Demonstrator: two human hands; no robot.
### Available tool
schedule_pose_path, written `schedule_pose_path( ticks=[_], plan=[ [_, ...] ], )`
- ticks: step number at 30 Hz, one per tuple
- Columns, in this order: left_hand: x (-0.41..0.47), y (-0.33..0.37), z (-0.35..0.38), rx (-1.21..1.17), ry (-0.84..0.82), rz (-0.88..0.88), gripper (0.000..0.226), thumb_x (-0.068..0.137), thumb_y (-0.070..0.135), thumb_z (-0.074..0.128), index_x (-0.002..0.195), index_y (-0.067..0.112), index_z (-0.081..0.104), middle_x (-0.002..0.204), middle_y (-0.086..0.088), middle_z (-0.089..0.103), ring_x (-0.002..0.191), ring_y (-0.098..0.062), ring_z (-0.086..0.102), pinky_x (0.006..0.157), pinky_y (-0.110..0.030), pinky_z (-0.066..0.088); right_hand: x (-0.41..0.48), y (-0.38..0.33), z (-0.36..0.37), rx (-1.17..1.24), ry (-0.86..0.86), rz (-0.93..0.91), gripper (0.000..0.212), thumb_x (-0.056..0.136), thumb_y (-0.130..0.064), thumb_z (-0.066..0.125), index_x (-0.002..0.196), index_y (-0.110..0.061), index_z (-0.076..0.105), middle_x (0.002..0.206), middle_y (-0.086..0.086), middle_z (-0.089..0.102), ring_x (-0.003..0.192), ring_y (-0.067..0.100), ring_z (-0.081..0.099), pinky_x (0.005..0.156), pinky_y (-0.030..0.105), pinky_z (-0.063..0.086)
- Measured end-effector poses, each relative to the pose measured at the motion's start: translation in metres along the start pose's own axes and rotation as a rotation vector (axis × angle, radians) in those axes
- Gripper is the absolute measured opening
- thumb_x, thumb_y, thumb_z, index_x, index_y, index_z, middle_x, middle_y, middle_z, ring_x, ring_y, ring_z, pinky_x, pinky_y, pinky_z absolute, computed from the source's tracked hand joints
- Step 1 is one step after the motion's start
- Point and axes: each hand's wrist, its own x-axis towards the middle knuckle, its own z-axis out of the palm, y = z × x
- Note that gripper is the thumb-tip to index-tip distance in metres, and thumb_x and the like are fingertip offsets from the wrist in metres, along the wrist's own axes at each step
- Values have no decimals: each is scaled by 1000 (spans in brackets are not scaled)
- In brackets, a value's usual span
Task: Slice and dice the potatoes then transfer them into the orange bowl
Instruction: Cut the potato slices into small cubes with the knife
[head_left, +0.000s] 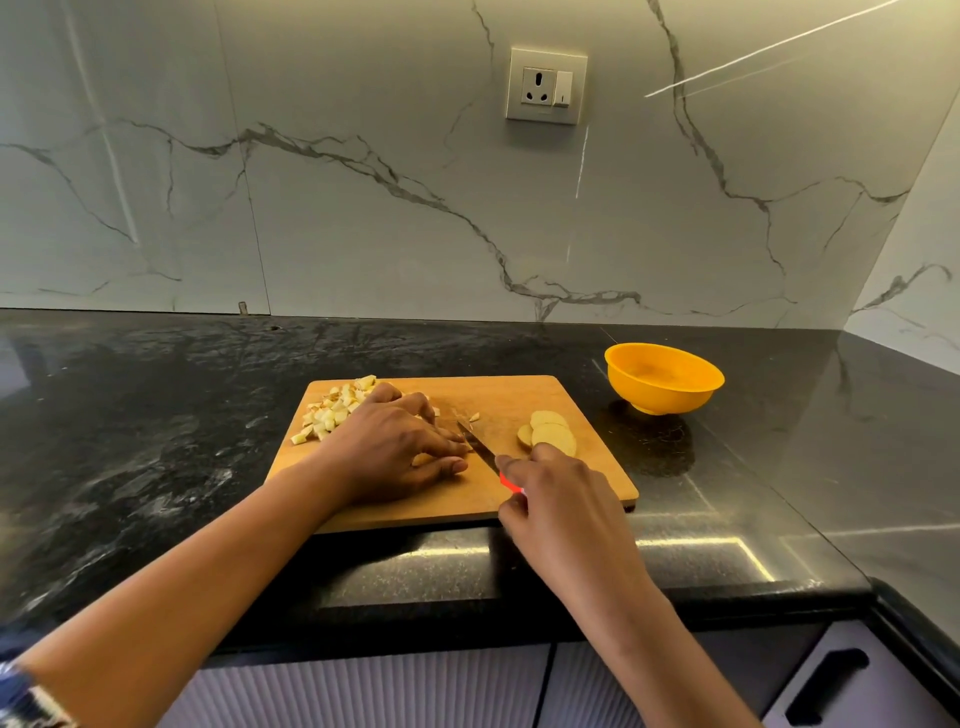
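A wooden cutting board (519, 397) lies on the black counter. A pile of diced potato (332, 408) sits at its far left corner. Round potato slices (550, 434) lie on its right side. My left hand (395, 447) curls over a potato piece (422, 459) in the board's middle, mostly hiding it. My right hand (558, 499) grips a knife by its red handle (510, 483). The knife's blade (475, 444) points up-left, right beside my left fingertips. The orange bowl (664, 378) stands empty on the counter, to the right of and behind the board.
The black stone counter (156, 415) runs left and right of the board. A marble wall with a power socket (546, 85) rises behind, and a side wall closes the right corner. Cabinet fronts with a dark handle (826, 686) sit below the counter edge.
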Motion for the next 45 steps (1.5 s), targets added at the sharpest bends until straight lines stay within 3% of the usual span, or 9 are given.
schedule_pose_path(
  ticks=[6,9,13,18,23,26,32,38,45],
  plan=[
    [0,1,0,9,5,-5,100,65,79,-24,129,49,48,126,25,56,122,-3,39,92,-30,27,6,-14,6,-88,-78,-6,30,99,-20,47,128,-18,52,115,1,50,80,9,46,68,21,40],
    [0,2,-1,26,4,-5,103,63,78,-27,130,49,46,127,25,56,122,-4,40,91,-30,26,8,-22,9,-105,-127,-33,26,98,-14,50,123,-14,54,115,3,49,87,12,54,71,24,47],
    [0,1,0,20,1,-17,102,64,78,-26,130,49,46,128,27,54,122,-2,39,91,-29,25,0,-15,1,-90,-112,-43,28,99,-15,47,126,-17,53,114,0,50,80,10,45,67,22,35],
    [0,3,-1,1,-6,-29,101,64,79,-23,127,48,50,127,28,54,122,-3,40,92,-29,24,-20,2,-23,-40,-120,-60,36,97,-25,46,133,-25,53,113,-3,52,97,12,54,71,21,36],
    [-3,0,3,-89,127,-49,92,75,80,-7,107,39,68,108,16,68,111,-9,53,88,-29,24,-19,21,-32,27,-42,21,41,94,-29,52,135,-32,51,108,-9,54,90,9,53,65,19,35],
    [-4,-2,3,-123,199,-118,87,74,84,2,107,38,67,107,8,68,108,-12,56,90,-31,25,-12,25,-20,54,8,60,44,95,-29,52,139,-32,48,97,-11,49,81,5,47,58,14,32],
    [17,13,-2,-34,-59,-228,53,86,68,38,127,38,52,132,13,51,120,-9,41,93,-30,28,-1,28,2,110,78,115,45,96,-30,49,140,-34,45,97,-10,47,85,4,44,70,19,35],
    [21,9,3,-45,14,-226,38,91,56,43,119,37,60,123,14,58,107,-7,48,86,-27,32,8,31,15,196,144,135,45,94,-25,52,139,-30,48,90,-9,48,75,8,46,65,17,32],
    [16,6,6,-46,60,-200,34,94,49,43,121,35,59,124,14,57,109,-7,48,87,-26,29,10,36,23,299,151,177,44,93,-23,54,137,-27,50,83,-10,46,70,4,44,60,15,31]
  ],
)
